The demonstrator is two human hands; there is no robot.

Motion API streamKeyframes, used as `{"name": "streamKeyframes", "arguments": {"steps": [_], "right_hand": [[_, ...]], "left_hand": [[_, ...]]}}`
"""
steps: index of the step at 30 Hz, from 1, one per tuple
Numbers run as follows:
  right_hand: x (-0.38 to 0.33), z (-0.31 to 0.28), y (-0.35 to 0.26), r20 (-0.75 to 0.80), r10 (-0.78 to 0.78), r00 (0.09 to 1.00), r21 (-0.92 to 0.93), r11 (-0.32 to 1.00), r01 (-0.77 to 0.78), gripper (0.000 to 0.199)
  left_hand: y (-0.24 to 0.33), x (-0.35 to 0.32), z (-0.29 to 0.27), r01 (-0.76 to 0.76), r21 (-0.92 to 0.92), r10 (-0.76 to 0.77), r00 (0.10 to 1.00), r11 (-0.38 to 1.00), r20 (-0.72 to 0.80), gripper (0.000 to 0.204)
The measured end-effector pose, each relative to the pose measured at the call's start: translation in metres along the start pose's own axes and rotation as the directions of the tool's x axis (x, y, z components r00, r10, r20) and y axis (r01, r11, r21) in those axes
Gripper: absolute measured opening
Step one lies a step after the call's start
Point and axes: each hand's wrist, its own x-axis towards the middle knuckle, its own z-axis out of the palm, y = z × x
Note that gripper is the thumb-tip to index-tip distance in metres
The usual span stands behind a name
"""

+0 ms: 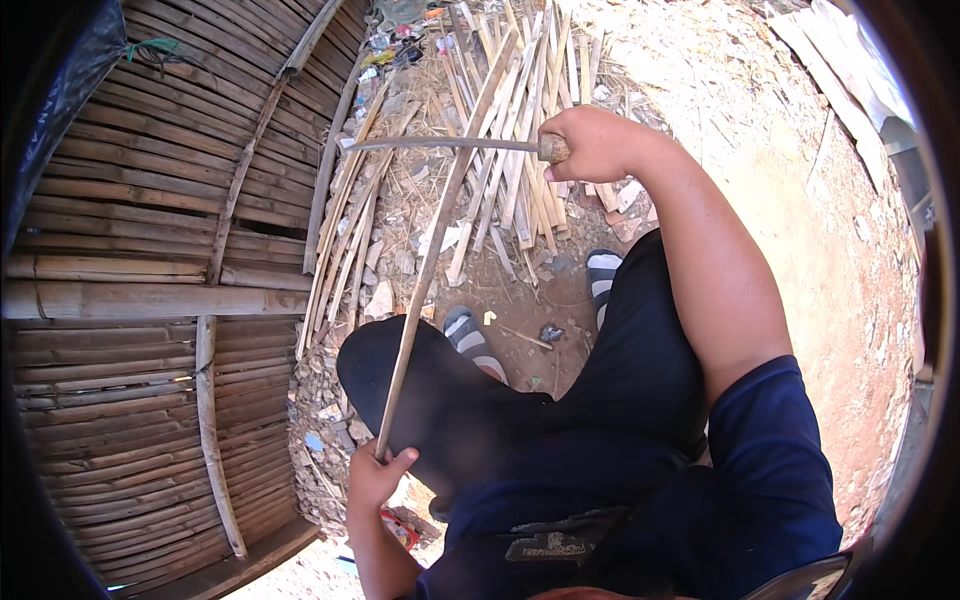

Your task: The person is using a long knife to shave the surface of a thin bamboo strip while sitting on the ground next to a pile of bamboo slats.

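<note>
My left hand [378, 475] is closed around the near end of a long bamboo strip [425, 270], which slants up and away past my left knee. In my right hand [590, 143] is the wooden handle of a long-bladed knife [445, 144], held out in front of me. Its narrow blade points left and crosses the strip near the strip's far part. Whether the edge touches the strip, I cannot tell. Beyond and under the blade lies a loose pile of split bamboo strips [515, 190].
A wall of bamboo slats [130, 375] with crosspieces runs along my left. More strips [345, 235] lie at its foot among rubble and litter. My feet in striped footwear [474, 340] rest on bare earth. Pale boards [830, 90] lie at the far right.
</note>
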Motion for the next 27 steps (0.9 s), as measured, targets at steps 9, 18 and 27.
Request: {"name": "streamKeyframes", "arguments": {"steps": [9,18,27], "right_hand": [[-0.01,-0.003,-0.047,0.256,-0.03,0.966,-0.01,0.999,0.033,0.048],[-0.013,0.013,-0.065,0.31,-0.138,0.941,-0.042,0.987,0.158,0.038],[-0.013,0.012,-0.063,0.306,-0.134,0.943,-0.032,0.988,0.151,0.032]], "left_hand": [[0.002,-0.002,0.001,0.023,-0.017,-0.023,1.0,1.0,-0.006,0.051],[-0.002,-0.001,0.002,0.024,-0.025,-0.024,1.0,0.999,-0.013,0.054],[-0.001,0.0,0.001,0.012,-0.025,-0.012,1.0,1.0,0.001,0.054]]}}
